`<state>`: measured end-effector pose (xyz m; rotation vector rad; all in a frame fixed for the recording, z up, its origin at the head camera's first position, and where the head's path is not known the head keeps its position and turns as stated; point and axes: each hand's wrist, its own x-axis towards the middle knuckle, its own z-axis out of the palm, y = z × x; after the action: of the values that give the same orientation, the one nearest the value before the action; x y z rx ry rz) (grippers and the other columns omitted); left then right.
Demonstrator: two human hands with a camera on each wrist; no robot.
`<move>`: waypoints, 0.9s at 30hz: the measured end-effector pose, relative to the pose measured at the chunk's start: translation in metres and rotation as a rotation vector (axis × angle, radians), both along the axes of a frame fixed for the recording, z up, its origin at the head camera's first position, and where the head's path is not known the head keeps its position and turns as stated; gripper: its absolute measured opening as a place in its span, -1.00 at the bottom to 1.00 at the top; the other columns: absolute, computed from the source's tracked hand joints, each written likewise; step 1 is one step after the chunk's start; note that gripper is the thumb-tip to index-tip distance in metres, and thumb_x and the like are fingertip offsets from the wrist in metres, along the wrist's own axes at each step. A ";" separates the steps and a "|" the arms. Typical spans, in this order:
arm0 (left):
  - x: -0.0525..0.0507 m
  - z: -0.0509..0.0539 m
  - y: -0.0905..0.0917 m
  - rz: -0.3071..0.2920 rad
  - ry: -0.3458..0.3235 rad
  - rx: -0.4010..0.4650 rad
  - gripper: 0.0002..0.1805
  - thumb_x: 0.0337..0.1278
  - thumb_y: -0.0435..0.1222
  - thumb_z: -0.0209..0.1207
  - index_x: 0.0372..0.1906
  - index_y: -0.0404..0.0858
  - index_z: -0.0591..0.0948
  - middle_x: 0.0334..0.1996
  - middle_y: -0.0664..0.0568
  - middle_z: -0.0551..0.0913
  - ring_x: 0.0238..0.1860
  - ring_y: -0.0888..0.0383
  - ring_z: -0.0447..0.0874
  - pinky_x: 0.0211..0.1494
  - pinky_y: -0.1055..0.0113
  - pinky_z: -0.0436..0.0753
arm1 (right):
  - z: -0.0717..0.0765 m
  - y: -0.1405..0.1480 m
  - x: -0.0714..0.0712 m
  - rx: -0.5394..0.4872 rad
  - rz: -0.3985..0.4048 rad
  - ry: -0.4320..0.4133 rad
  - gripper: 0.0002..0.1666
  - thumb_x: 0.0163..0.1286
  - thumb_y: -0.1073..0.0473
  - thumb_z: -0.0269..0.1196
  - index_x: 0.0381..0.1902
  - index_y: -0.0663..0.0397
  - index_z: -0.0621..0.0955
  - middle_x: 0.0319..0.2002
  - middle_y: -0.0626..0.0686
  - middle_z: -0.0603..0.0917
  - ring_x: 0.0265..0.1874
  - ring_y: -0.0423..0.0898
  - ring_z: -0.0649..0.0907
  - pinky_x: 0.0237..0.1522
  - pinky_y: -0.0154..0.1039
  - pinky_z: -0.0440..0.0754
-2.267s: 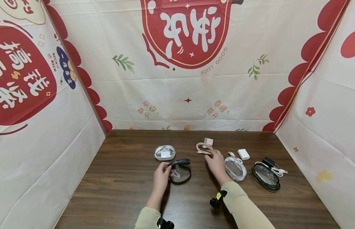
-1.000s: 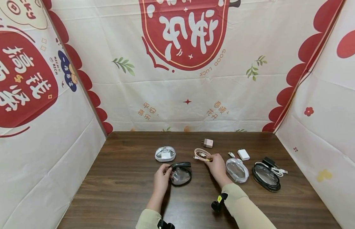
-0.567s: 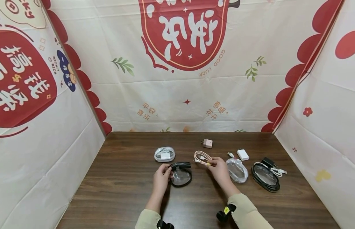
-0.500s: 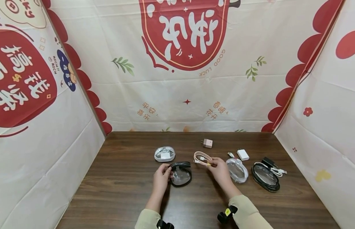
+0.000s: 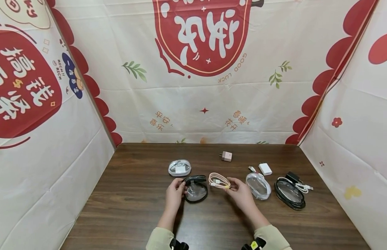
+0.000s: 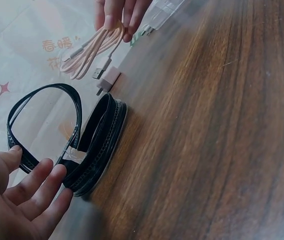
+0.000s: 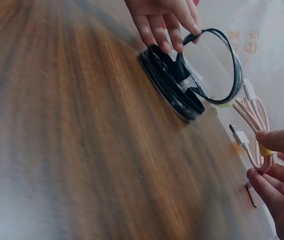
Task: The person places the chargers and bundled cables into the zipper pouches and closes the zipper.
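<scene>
Right of black case (image 5: 196, 192), pink cable coil (image 5: 219, 181) pinched by right grip (image 5: 242, 193); raised case lid (image 5: 195, 178) pinched by left grip (image 5: 174, 193).

Booth-like space: 3 printed cloth walls (image 5: 181, 93) around wood-grain table (image 5: 118, 215).

Oval case (image 5: 196, 190): clear, black-rimmed, open; base on the surface (image 5: 124, 211), lid raised, its rim held by the left fingers (image 6: 47, 185). Pale pink cable (image 5: 217, 181): coiled, yellow-tied, pinched by the right fingers (image 7: 264, 186) above the surface, beside the case.
</scene>
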<state>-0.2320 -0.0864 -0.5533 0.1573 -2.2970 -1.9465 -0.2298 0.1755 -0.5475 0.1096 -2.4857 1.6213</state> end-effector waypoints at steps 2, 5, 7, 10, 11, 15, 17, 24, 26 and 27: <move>0.000 0.000 0.000 0.000 -0.006 0.001 -0.88 0.34 -0.39 0.11 -0.13 -0.37 0.59 -0.41 -0.25 0.68 -0.47 0.02 0.70 -0.41 0.17 0.65 | -0.001 -0.002 0.005 -0.015 0.001 -0.005 -0.48 0.09 0.46 0.42 0.04 0.51 0.56 -0.16 0.31 0.67 -0.21 0.08 0.70 -0.22 -0.37 0.64; 0.000 -0.001 0.001 0.001 -0.013 0.007 -0.88 0.34 -0.39 0.11 -0.13 -0.37 0.59 -0.41 -0.25 0.68 -0.47 0.03 0.70 -0.41 0.18 0.65 | -0.001 -0.006 0.012 0.004 0.026 0.017 -0.52 0.06 0.47 0.43 -0.02 0.52 0.60 -0.16 0.28 0.68 -0.24 0.04 0.70 -0.24 -0.34 0.66; 0.000 -0.001 0.002 -0.002 -0.005 0.010 -0.87 0.34 -0.39 0.11 -0.13 -0.37 0.58 -0.41 -0.25 0.68 -0.47 0.03 0.70 -0.41 0.18 0.65 | 0.000 -0.009 0.015 0.005 0.057 0.023 -0.56 0.04 0.48 0.44 -0.07 0.49 0.63 -0.17 0.24 0.68 -0.25 -0.01 0.69 -0.24 -0.32 0.66; 0.001 -0.001 0.004 -0.013 -0.004 0.012 -0.87 0.34 -0.39 0.11 -0.13 -0.38 0.58 -0.40 -0.25 0.68 -0.47 0.02 0.70 -0.41 0.17 0.65 | 0.001 -0.013 0.017 0.002 0.102 0.007 -0.56 0.04 0.47 0.45 -0.07 0.45 0.65 -0.18 0.17 0.68 -0.26 -0.08 0.68 -0.24 -0.34 0.65; 0.001 -0.002 0.004 -0.018 -0.006 0.012 -0.87 0.34 -0.39 0.11 -0.13 -0.37 0.58 -0.40 -0.24 0.68 -0.47 0.02 0.70 -0.41 0.17 0.65 | 0.001 -0.015 0.017 0.008 0.111 0.004 -0.57 0.03 0.46 0.45 -0.07 0.44 0.66 -0.18 0.16 0.68 -0.27 -0.11 0.68 -0.25 -0.35 0.65; 0.002 -0.001 0.008 -0.034 -0.009 0.010 -0.89 0.34 -0.39 0.11 -0.14 -0.36 0.59 -0.40 -0.23 0.68 -0.46 -0.01 0.71 -0.40 0.17 0.66 | 0.000 -0.021 0.017 0.053 0.113 0.018 -0.58 0.00 0.46 0.47 -0.11 0.39 0.68 -0.23 0.10 0.69 -0.33 -0.19 0.65 -0.29 -0.37 0.63; 0.003 0.000 0.009 -0.045 -0.006 0.015 -0.88 0.34 -0.39 0.11 -0.14 -0.36 0.59 -0.41 -0.23 0.67 -0.46 -0.01 0.70 -0.40 0.16 0.66 | 0.000 -0.025 0.016 0.067 0.099 0.035 -0.59 -0.02 0.46 0.48 -0.13 0.37 0.70 -0.25 0.08 0.69 -0.35 -0.20 0.65 -0.31 -0.37 0.63; 0.006 0.001 0.012 -0.075 0.001 0.037 -0.88 0.33 -0.39 0.12 -0.15 -0.39 0.57 -0.41 -0.25 0.67 -0.48 0.01 0.68 -0.41 0.12 0.67 | -0.003 -0.036 0.014 0.097 0.097 0.079 -0.60 -0.08 0.45 0.51 -0.20 0.35 0.72 -0.31 0.05 0.70 -0.37 -0.17 0.65 -0.31 -0.34 0.63; 0.007 0.001 0.013 -0.080 0.005 0.041 -0.88 0.33 -0.39 0.12 -0.15 -0.39 0.57 -0.41 -0.25 0.66 -0.48 0.01 0.68 -0.41 0.09 0.67 | -0.004 -0.039 0.013 0.121 0.103 0.087 -0.61 -0.09 0.44 0.51 -0.21 0.35 0.72 -0.32 0.04 0.70 -0.36 -0.14 0.65 -0.30 -0.33 0.63; 0.007 0.001 0.013 -0.080 0.002 0.045 -0.88 0.32 -0.39 0.13 -0.16 -0.38 0.58 -0.42 -0.24 0.67 -0.48 0.00 0.68 -0.41 0.09 0.67 | -0.004 -0.040 0.012 0.138 0.103 0.090 -0.61 -0.10 0.43 0.52 -0.21 0.35 0.72 -0.32 0.03 0.70 -0.35 -0.12 0.66 -0.30 -0.32 0.63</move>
<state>-0.2252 -0.0732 -0.5526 0.0684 -2.2928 -2.0361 -0.2177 0.1353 -0.5517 0.3266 -2.5584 1.4451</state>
